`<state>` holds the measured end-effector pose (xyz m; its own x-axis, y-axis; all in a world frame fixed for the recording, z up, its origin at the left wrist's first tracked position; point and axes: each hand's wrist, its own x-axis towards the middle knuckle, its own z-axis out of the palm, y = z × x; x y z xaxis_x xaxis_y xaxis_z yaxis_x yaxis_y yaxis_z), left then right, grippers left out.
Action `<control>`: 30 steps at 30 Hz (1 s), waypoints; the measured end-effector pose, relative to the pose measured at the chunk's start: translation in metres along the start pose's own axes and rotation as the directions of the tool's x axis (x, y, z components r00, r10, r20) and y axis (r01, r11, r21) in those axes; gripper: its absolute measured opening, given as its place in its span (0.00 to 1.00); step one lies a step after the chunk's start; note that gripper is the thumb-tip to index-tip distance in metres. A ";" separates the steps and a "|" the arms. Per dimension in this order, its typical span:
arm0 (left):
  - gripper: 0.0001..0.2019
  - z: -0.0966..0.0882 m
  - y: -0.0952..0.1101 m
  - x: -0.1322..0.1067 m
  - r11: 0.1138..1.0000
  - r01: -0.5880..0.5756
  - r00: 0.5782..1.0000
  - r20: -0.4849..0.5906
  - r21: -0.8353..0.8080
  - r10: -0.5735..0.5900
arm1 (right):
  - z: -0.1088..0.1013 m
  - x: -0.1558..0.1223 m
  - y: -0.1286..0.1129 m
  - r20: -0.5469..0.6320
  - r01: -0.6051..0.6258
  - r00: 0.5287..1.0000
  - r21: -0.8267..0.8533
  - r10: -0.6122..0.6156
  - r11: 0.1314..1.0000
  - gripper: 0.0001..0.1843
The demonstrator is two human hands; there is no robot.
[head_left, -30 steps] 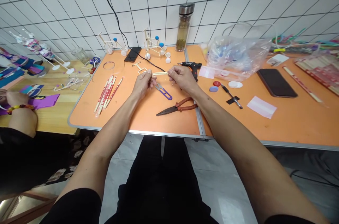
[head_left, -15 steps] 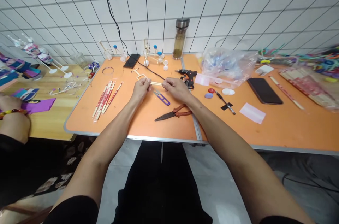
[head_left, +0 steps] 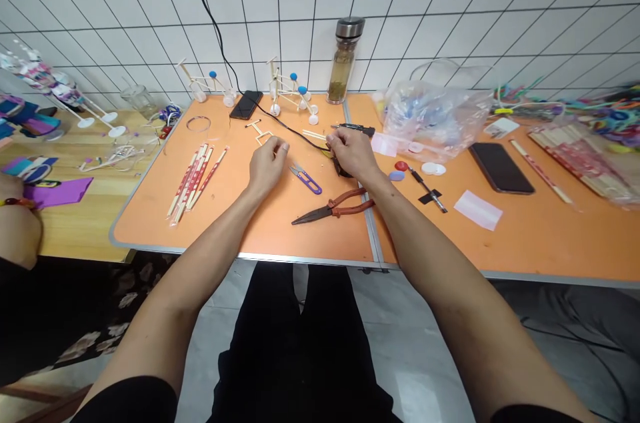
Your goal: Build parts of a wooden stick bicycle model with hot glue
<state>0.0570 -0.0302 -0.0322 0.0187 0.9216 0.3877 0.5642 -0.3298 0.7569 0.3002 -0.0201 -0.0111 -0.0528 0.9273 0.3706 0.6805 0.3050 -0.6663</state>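
Observation:
My left hand point(head_left: 267, 166) rests on the orange table point(head_left: 260, 229), fingers curled near a small wooden stick frame point(head_left: 261, 132); whether it still touches the frame is unclear. My right hand point(head_left: 351, 151) is closed around the black glue gun point(head_left: 356, 131), whose nozzle points left. A short loose stick point(head_left: 314, 135) lies just left of that hand. Purple thread snips point(head_left: 306, 179) lie between my hands. Red-handled pliers point(head_left: 333, 207) lie nearer to me.
Wrapped chopsticks point(head_left: 196, 177) lie at the left. Two stick models point(head_left: 290, 93) with blue and white caps, a phone point(head_left: 246, 105) and a glass bottle point(head_left: 344, 60) stand at the back. A plastic bag point(head_left: 435, 115), another phone point(head_left: 501, 168) and bottle caps point(head_left: 430, 168) sit right. Another person's arm point(head_left: 15, 223) is far left.
Both hands held a thin stick between them before. The right hand has let go, moved right and closed on the glue gun; the left hand has dropped to the table.

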 end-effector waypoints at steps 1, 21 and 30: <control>0.08 0.001 0.001 -0.002 0.994 -0.074 0.997 0.019 0.084 0.073 | 0.002 -0.001 0.001 -0.007 -0.015 1.000 -0.047 0.015 0.999 0.17; 0.16 0.003 0.011 0.000 0.759 -0.237 0.919 0.394 0.607 -0.028 | -0.005 -0.014 -0.020 0.468 0.267 0.882 -0.588 0.051 0.764 0.16; 0.16 0.008 0.006 0.002 0.774 -0.192 0.939 0.343 0.603 -0.034 | -0.004 -0.011 -0.013 0.397 0.238 0.918 -0.607 0.029 0.758 0.19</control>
<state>0.0664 -0.0288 -0.0312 0.2816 0.9465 0.1575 0.9309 -0.3093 0.1945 0.2951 -0.0352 -0.0040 -0.3184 0.9458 0.0639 0.9470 0.3204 -0.0242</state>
